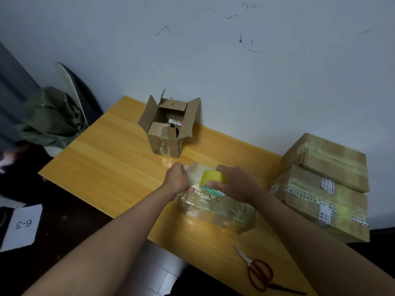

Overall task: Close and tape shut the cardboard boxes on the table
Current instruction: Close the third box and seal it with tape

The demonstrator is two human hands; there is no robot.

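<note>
A flat cardboard box, shiny with clear tape, lies in the middle of the wooden table. My right hand grips a yellow roll of tape just above the box's far end. My left hand pinches the free end of the tape strip stretched out to the left of the roll. Farther back stands a small cardboard box with its flaps open and items inside.
Two closed, taped boxes are stacked at the table's right edge. Red-handled scissors lie near the front edge. A chair with a green garment stands left of the table. A paper marked 6-3 lies on the floor.
</note>
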